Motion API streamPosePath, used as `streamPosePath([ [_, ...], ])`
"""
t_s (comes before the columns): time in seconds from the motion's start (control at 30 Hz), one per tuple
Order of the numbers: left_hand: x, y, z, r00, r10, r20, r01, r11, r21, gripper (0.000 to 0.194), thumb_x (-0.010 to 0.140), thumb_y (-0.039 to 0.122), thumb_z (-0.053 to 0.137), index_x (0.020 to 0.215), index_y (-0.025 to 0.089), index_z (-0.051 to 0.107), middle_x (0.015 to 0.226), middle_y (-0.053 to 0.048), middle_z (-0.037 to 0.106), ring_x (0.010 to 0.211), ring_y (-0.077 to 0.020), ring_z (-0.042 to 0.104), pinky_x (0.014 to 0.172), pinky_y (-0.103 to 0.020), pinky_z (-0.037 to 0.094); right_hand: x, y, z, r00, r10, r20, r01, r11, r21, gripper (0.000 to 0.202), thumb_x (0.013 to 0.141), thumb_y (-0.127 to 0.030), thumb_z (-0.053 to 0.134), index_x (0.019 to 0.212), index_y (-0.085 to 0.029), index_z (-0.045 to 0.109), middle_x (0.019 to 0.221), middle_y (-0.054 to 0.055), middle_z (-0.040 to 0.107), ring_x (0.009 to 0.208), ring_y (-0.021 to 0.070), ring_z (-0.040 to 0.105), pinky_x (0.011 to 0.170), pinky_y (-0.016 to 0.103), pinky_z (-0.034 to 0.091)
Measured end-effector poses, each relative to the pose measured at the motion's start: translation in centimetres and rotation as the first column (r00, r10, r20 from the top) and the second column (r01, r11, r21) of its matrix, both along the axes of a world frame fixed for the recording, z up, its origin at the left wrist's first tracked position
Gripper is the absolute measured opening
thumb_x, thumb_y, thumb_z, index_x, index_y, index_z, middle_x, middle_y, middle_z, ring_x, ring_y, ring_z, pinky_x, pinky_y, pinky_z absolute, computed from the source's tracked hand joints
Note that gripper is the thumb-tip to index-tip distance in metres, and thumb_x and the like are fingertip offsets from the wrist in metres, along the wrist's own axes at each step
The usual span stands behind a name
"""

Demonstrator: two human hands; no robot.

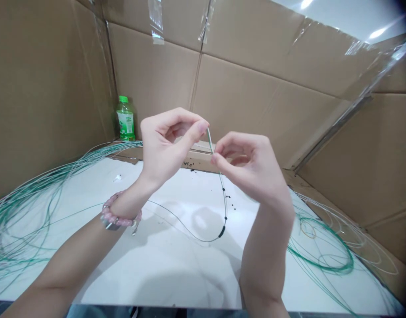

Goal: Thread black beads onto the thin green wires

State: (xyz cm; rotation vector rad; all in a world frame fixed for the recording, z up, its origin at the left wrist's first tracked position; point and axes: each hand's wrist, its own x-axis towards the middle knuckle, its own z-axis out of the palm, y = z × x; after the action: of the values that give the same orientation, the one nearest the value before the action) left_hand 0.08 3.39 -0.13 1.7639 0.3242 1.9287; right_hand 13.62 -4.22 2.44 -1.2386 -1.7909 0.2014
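My left hand [176, 141], a pink bead bracelet [118, 212] on its wrist, pinches the upper end of a thin green-and-white wire [210, 139] between thumb and forefinger. A little lower and to the right, my right hand [247, 161] pinches the same wire between thumb and fingertips. From there the wire hangs to the table and curves away to the left. Two small black pieces and a cluster of black rings [221, 231] sit on the hanging part.
Under my hands is a white tabletop [183, 274] with tiny black bits [233, 205] scattered on it. A large bundle of green and white wires [33, 190] lies at left, and a coil of green wire [347, 265] at right. A green bottle [126, 121] stands by the cardboard wall [256, 84].
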Motion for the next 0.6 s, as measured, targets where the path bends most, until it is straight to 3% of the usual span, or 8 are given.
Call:
streamPosePath([
  [0.07,0.3,0.5,-0.3,1.000,-0.020,-0.021,0.020,1.000,-0.009,0.013,0.080,0.024,0.066,0.068,0.018,0.068,0.062,0.002,0.062,0.055,-0.0077,0.054,0.054,-0.021,0.043,1.2,-0.3,0.2,0.994,0.038,0.101,-0.021,0.987,-0.161,0.004,0.073,-0.016,0.064,0.069,-0.016,0.064,0.067,-0.001,0.065,0.061,0.0095,0.062,0.055,0.020,0.052],
  [0.1,0.5,0.6,-0.5,0.999,-0.041,-0.035,0.040,0.999,-0.011,0.013,0.080,0.025,0.066,0.068,0.018,0.068,0.061,0.001,0.062,0.055,-0.0080,0.054,0.053,-0.021,0.043,1.5,-0.3,0.2,0.995,0.041,0.092,-0.025,0.985,-0.174,0.002,0.072,-0.018,0.067,0.073,-0.016,0.066,0.072,0.000,0.067,0.066,0.0108,0.064,0.058,0.021,0.054],
  [0.17,1.0,0.8,-0.8,0.994,-0.087,-0.060,0.086,0.996,-0.026,0.014,0.079,0.027,0.067,0.069,0.018,0.068,0.062,0.001,0.062,0.055,-0.0083,0.055,0.054,-0.021,0.043,1.7,-0.2,0.1,0.999,0.032,-0.014,-0.033,0.998,-0.053,0.008,0.073,-0.018,0.068,0.081,-0.017,0.068,0.081,0.002,0.070,0.075,0.0127,0.068,0.063,0.021,0.057],
  [0.27,1.7,0.6,-1.2,0.989,-0.136,-0.064,0.133,0.990,-0.052,0.015,0.079,0.028,0.068,0.068,0.018,0.067,0.063,0.001,0.063,0.056,-0.0078,0.057,0.056,-0.020,0.046,1.1,0.2,0.1,0.990,0.054,-0.133,-0.036,0.990,0.136,0.006,0.079,-0.015,0.063,0.077,-0.017,0.067,0.074,0.000,0.070,0.071,0.0105,0.067,0.060,0.019,0.056],
  [0.6,2.7,0.0,-1.5,0.992,-0.121,-0.026,0.121,0.993,-0.017,0.011,0.082,0.024,0.065,0.072,0.022,0.068,0.065,0.003,0.064,0.059,-0.0060,0.059,0.057,-0.018,0.050,1.2,0.1,0.3,0.991,0.048,-0.126,-0.029,0.989,0.143,0.016,0.078,-0.009,0.061,0.066,-0.020,0.064,0.067,-0.002,0.068,0.064,0.0092,0.065,0.056,0.018,0.055],
])
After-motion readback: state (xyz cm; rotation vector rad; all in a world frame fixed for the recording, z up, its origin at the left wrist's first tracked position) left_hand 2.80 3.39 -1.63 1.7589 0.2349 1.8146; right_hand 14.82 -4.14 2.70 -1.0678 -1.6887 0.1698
